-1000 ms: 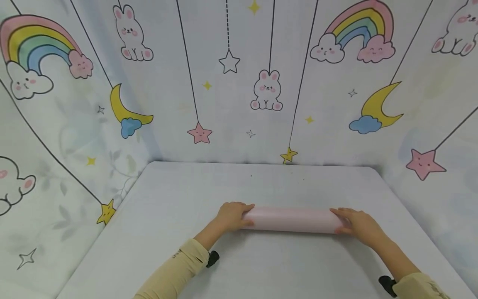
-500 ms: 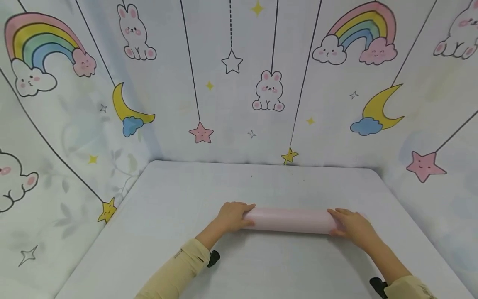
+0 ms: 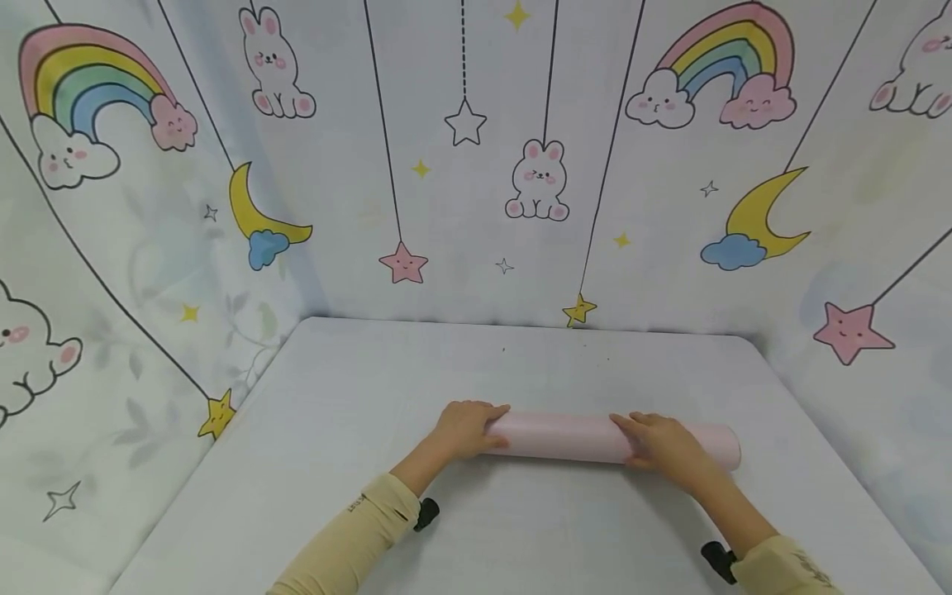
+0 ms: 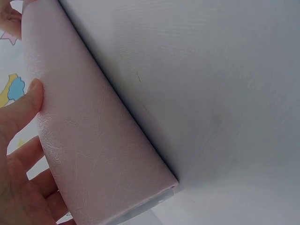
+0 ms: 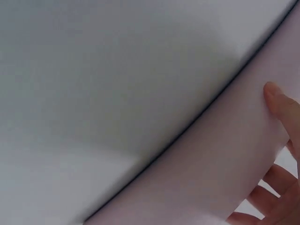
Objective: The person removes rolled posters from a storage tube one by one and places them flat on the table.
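A pink roll (image 3: pixel 561 436) of smooth sheet lies crosswise on the white table. My left hand (image 3: pixel 461 430) grips its left end, thumb on the near side and fingers round the far side. My right hand (image 3: pixel 668 448) holds the roll right of its middle, and a stretch of roll shows beyond it. In the left wrist view the pink surface (image 4: pixel 89 122) has a fine crinkled texture, with the left thumb (image 4: pixel 32 101) against it. The right thumb (image 5: pixel 277 101) lies on the roll (image 5: pixel 206 159) in the right wrist view; the fingers reach behind it.
The white table (image 3: pixel 416 364) extends around the roll, with a few tiny dark specks near its back edge. A patterned cloth wall (image 3: pixel 335 190) with rabbits, stars and rainbows stands behind and at both sides. A black wrist camera (image 3: pixel 719 562) sits below the right forearm.
My right hand has slid leftward along the roll, from its right end toward the middle, uncovering that end. The left hand has stayed in place on the roll.
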`<state>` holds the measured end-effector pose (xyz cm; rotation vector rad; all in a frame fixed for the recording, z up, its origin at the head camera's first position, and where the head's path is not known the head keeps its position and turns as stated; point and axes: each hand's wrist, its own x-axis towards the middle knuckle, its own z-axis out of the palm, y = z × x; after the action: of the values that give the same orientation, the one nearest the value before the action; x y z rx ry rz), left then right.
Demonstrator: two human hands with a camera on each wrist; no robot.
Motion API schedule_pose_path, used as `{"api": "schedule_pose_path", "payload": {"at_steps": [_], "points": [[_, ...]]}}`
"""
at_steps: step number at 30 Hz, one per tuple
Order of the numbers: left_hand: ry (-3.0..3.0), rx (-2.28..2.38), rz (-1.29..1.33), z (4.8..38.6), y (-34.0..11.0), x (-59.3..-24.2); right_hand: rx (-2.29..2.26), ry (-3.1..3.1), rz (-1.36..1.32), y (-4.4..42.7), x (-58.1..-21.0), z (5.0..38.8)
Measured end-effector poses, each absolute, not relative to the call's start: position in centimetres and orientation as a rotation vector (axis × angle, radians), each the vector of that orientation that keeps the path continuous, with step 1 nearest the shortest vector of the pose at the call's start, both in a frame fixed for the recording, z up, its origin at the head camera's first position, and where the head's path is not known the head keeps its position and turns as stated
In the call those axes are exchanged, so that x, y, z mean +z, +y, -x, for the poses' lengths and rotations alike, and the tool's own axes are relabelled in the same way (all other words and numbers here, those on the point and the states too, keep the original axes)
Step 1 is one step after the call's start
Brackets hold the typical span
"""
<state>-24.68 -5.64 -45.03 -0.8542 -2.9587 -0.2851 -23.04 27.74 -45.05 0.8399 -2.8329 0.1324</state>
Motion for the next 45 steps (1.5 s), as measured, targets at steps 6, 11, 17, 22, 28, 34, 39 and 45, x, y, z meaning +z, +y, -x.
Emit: {"api": "schedule_pose_path", "payload": {"at_steps": [6, 11, 17, 22, 28, 34, 39, 45], "points": [[-2.94, -0.28, 0.851, 24.6, -5.6, -44.9, 0.113, -2.769, -0.952, 25.4, -45.3, 23.6], [-2.923, -0.247, 0.855, 24.7, -5.4, -45.3, 0.082, -2.774, -1.023, 23.5, -45.1, 23.8], [-2.957, -0.217, 0.836, 24.5, -5.3, -45.2, 0.08, -2.828, -1.045, 21.8, -44.9, 23.9], [-2.955, -0.226, 0.856, 24.5, -5.2, -45.1, 0.091, -2.88, -1.035, 21.1, -44.8, 24.0], [-2.931, -0.248, 0.848, 24.2, -5.4, -45.2, 0.141, -2.855, -1.036, 21.0, -44.7, 23.9], [-2.984, -0.299, 0.885, 24.3, -6.0, -45.2, 0.179, -2.88, -1.035, 20.9, -44.9, 24.2], [-2.97, -0.374, 0.815, 23.9, -7.5, -45.3, 0.193, -2.848, -1.08, 20.6, -45.0, 24.5], [-2.979, -0.678, 0.546, 23.1, -10.1, -45.1, 0.209, -2.881, -1.059, 20.8, -44.9, 24.4]]}}
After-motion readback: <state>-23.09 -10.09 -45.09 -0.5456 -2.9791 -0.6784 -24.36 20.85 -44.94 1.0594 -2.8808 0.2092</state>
